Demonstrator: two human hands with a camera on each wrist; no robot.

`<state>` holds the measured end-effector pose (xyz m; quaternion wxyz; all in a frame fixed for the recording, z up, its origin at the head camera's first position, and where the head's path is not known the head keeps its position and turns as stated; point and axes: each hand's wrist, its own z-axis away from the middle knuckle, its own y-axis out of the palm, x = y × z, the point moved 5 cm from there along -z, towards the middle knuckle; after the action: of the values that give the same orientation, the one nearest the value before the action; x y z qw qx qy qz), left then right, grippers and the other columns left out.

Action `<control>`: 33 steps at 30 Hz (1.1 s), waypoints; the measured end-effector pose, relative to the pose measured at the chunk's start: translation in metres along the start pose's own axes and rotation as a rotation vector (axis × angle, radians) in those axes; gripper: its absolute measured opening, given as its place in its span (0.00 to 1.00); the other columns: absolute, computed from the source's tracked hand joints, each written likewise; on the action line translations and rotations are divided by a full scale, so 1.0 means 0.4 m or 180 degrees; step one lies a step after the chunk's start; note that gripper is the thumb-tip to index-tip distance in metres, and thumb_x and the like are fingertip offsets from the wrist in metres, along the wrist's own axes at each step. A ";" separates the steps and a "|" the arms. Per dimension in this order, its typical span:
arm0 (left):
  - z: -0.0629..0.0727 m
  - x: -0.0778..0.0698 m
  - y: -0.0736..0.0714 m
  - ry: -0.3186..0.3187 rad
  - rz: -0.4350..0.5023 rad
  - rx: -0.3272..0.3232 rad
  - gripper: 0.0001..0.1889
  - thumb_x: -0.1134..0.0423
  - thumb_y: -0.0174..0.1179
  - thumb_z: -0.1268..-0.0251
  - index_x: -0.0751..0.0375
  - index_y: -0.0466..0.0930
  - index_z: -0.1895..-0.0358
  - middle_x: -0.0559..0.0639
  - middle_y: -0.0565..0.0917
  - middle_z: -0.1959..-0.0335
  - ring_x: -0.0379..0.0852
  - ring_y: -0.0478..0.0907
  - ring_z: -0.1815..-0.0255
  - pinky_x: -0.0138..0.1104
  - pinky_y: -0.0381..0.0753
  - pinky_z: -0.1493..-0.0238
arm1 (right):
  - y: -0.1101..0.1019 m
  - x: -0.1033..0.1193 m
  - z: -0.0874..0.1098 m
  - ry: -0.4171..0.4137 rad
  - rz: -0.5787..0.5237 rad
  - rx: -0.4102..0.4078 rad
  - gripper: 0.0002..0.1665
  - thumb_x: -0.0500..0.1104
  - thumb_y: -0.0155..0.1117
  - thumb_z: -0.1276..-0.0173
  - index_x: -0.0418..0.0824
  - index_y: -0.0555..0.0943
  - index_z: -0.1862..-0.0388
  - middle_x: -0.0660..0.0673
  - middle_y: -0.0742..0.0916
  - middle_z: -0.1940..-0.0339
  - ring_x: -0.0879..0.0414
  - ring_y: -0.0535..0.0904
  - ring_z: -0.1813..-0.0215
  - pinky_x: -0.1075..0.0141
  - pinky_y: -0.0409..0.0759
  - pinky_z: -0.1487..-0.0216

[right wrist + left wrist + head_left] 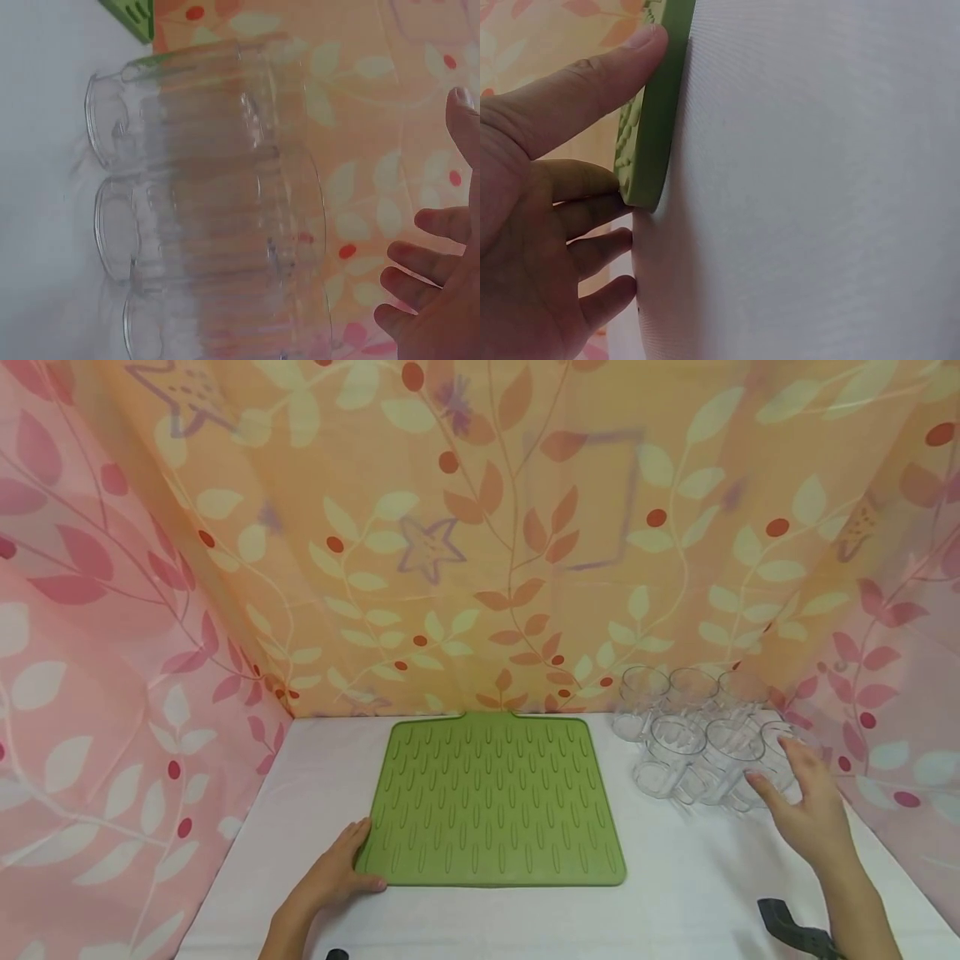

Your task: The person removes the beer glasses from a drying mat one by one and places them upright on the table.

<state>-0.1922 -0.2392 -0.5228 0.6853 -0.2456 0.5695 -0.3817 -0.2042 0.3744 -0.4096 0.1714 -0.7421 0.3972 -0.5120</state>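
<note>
A green mat (491,802) with raised oblong ridges lies flat on the white table. My left hand (333,868) rests at its near left corner. In the left wrist view the thumb touches the mat's front edge (667,112), while the other fingers lie along its side and the tabletop. Several clear drinking glasses (677,739) stand upright in two rows at the right. Beside the nearest right-hand glass, my right hand (813,814) hovers with fingers spread and nothing in it. The right wrist view has a gap between these fingertips and the front glasses (210,217).
Patterned cloth walls close in the table: orange cloth (480,527) behind, pink cloth (97,710) on the left and more pink cloth (911,693) close to the right hand. White tabletop (660,885) lies between mat and right forearm.
</note>
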 end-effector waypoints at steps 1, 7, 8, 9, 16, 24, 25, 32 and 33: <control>-0.001 0.000 0.000 0.0001 -0.0003 -0.0003 0.61 0.50 0.79 0.65 0.70 0.53 0.26 0.71 0.54 0.24 0.71 0.48 0.24 0.65 0.54 0.28 | 0.008 0.007 -0.004 -0.0036 0.0000 0.0040 0.43 0.45 0.62 0.31 0.34 0.55 0.24 0.22 0.61 0.27 0.21 0.50 0.27 0.23 0.43 0.33; -0.004 0.000 -0.002 0.0004 -0.0025 -0.0010 0.61 0.50 0.79 0.65 0.70 0.53 0.26 0.70 0.55 0.24 0.70 0.49 0.24 0.64 0.54 0.28 | 0.045 0.056 -0.016 -0.0297 0.0028 0.0092 0.46 0.45 0.65 0.33 0.33 0.55 0.24 0.21 0.61 0.28 0.22 0.52 0.28 0.23 0.45 0.34; -0.003 0.001 -0.002 -0.0001 -0.0021 -0.0003 0.61 0.51 0.79 0.65 0.70 0.53 0.26 0.70 0.55 0.24 0.70 0.49 0.23 0.64 0.54 0.28 | 0.051 0.063 -0.016 -0.0338 0.0040 0.0094 0.46 0.46 0.65 0.34 0.33 0.55 0.24 0.21 0.61 0.28 0.22 0.52 0.27 0.23 0.45 0.33; -0.003 0.002 -0.001 -0.0004 -0.0009 0.0008 0.61 0.51 0.79 0.65 0.70 0.53 0.26 0.71 0.54 0.24 0.70 0.48 0.23 0.64 0.54 0.28 | 0.056 0.069 -0.016 -0.0366 0.0051 0.0105 0.46 0.46 0.66 0.34 0.33 0.55 0.24 0.21 0.61 0.28 0.22 0.52 0.27 0.23 0.45 0.33; -0.004 0.003 -0.001 -0.0015 -0.0046 0.0004 0.61 0.51 0.79 0.65 0.70 0.53 0.26 0.71 0.54 0.24 0.70 0.48 0.23 0.64 0.54 0.28 | 0.097 0.110 -0.025 -0.0658 0.0118 0.0097 0.48 0.49 0.69 0.37 0.29 0.58 0.26 0.23 0.65 0.32 0.23 0.57 0.31 0.26 0.51 0.33; 0.000 -0.008 -0.003 -0.0035 -0.0014 -0.0003 0.61 0.54 0.80 0.66 0.72 0.54 0.26 0.71 0.56 0.25 0.71 0.49 0.24 0.64 0.53 0.28 | 0.144 0.152 -0.024 -0.0871 0.0295 0.0062 0.52 0.54 0.73 0.43 0.29 0.61 0.28 0.25 0.69 0.34 0.26 0.62 0.33 0.28 0.60 0.36; 0.001 -0.009 -0.003 -0.0035 -0.0006 0.0005 0.61 0.54 0.80 0.66 0.73 0.54 0.26 0.71 0.56 0.25 0.71 0.48 0.24 0.64 0.53 0.28 | 0.153 0.157 -0.022 -0.0905 0.0319 0.0052 0.53 0.54 0.73 0.43 0.28 0.62 0.28 0.26 0.69 0.35 0.27 0.62 0.33 0.29 0.61 0.35; -0.007 -0.024 -0.009 0.0015 0.0000 -0.0010 0.59 0.51 0.78 0.60 0.75 0.52 0.26 0.75 0.55 0.26 0.74 0.52 0.26 0.64 0.56 0.29 | 0.226 0.205 -0.016 -0.1336 0.0474 -0.0046 0.54 0.66 0.66 0.41 0.26 0.66 0.32 0.26 0.73 0.37 0.30 0.64 0.33 0.35 0.63 0.35; -0.011 -0.027 -0.009 0.0007 0.0024 -0.0013 0.59 0.49 0.77 0.58 0.74 0.52 0.26 0.76 0.55 0.27 0.74 0.52 0.26 0.64 0.57 0.29 | 0.236 0.212 -0.015 -0.1381 0.0497 -0.0046 0.55 0.68 0.64 0.40 0.26 0.66 0.32 0.27 0.73 0.37 0.30 0.64 0.33 0.35 0.64 0.35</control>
<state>-0.1978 -0.2321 -0.5147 0.6857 -0.2444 0.5719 -0.3782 -0.2351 0.2515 -0.4167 0.2865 -0.8031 0.4109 -0.3227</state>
